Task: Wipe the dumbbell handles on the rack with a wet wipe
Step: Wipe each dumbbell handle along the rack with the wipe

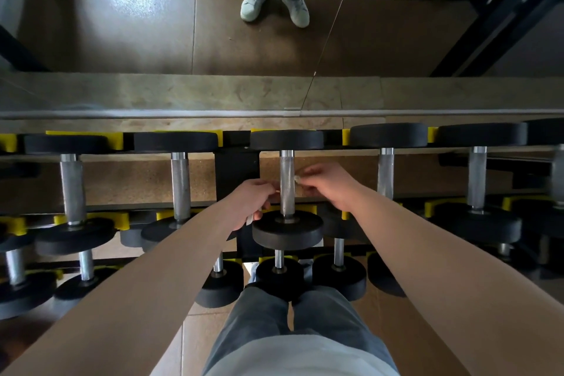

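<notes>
A dumbbell with black round ends and a knurled steel handle (287, 180) lies on the top tier of the rack, straight ahead of me. My left hand (251, 203) is at the handle's left side, and a pale strip of something hangs from its fingers. On the handle's right side my right hand (328, 185) pinches a small white wet wipe (296, 178) against the steel. Both hands flank the same handle; whether the wipe runs under it is hidden.
More dumbbells sit left (180, 180) and right (385, 174) on the same tier, with smaller ones (279, 276) on lower tiers near my legs. Yellow cradles (117, 220) hold their ends. A mirror (213, 40) behind the rack reflects floor and shoes.
</notes>
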Demonstrator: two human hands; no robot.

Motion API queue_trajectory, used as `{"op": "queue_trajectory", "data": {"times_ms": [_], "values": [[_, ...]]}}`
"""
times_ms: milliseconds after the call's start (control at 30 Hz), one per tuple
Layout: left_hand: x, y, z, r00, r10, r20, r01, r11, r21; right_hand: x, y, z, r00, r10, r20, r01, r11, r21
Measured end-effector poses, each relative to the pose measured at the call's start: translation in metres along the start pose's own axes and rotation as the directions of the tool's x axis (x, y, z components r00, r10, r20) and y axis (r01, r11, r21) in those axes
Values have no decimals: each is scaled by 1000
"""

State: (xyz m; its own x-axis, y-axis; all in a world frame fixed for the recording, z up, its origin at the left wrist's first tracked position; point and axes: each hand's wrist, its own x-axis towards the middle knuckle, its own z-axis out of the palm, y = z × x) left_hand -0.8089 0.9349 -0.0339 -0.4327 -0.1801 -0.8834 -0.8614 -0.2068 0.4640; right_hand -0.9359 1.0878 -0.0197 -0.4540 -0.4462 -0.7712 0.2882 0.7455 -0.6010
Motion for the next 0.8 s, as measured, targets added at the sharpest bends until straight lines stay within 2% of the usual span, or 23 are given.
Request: {"op": "queue_trajectory", "data": {"times_ms": [33,100,200,267,367,500,567,667,733,800], "values": [[0,0,0,1000,5,1,-5,1000,-1,0,-4,-3,999,-37,-35,39,998,40],[0,0,1,1000,4,-4,-4,1000,-4,-3,-10,-3,995,-85,-56,86,996,12],[2,-1,4,1000,-15,-17,15,999,-30,-7,-3,7,998,-51,-47,55,995,81],[4,-2,5,1000,-19,-21,18,999,-38,-11,7,14,991,-67,-116,74,996,55],[3,-3,4,1000,-15,-24,14,998,-60,-18,19,20,978,-157,-135,134,977,-164],[0,-5,1,999,-19,-29,16,994,-113,-23,34,26,996,-87,-5,76,897,-435],[0,-5,2,999,-20,-25,17,992,-126,-20,32,26,997,-79,-24,64,917,-393],[1,-5,3,999,-33,-43,28,993,-110,-11,14,25,981,-83,-176,61,990,-125],[2,-4,2,998,-38,-51,33,994,-100,-4,-3,23,959,-71,-273,85,996,40],[2,-3,2,998,-23,-56,17,995,-99,0,-15,20,945,-128,-301,112,991,-71]]}}
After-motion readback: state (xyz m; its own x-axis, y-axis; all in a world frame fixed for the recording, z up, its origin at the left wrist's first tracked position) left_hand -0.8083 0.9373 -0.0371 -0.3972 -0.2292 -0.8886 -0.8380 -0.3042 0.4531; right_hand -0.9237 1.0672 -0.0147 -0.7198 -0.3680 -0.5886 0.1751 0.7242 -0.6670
